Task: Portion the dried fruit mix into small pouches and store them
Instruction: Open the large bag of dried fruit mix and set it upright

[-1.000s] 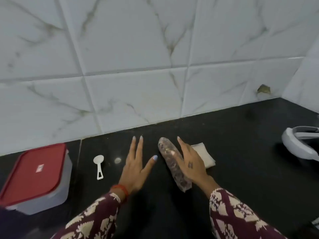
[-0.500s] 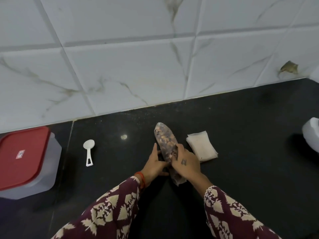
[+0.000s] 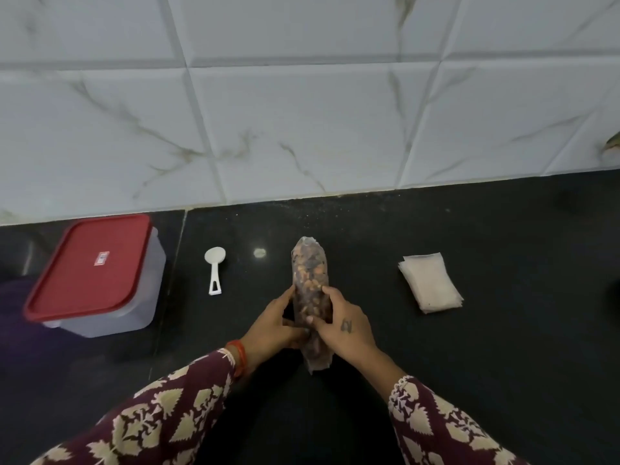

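A long clear bag of dried fruit mix (image 3: pixel 309 273) lies on the black counter (image 3: pixel 469 330), pointing away from me. My left hand (image 3: pixel 273 325) grips its near part from the left side. My right hand (image 3: pixel 342 325) grips it from the right, thumb across the top. A stack of small clear pouches (image 3: pixel 431 286) lies to the right of the bag. A white plastic spoon (image 3: pixel 214 268) lies to the left. Further left stands a clear storage box with a red lid (image 3: pixel 90 266), closed.
A white marble-patterned tiled wall (image 3: pixel 302 112) rises behind the counter. A seam in the counter (image 3: pixel 174 263) runs between the box and the spoon. A small pale spot (image 3: pixel 259 252) shows on the counter beside the bag.
My left hand came off the counter and took hold of the bag beside my right hand. The view has tilted down and shifted left, so the box sits fully in view.
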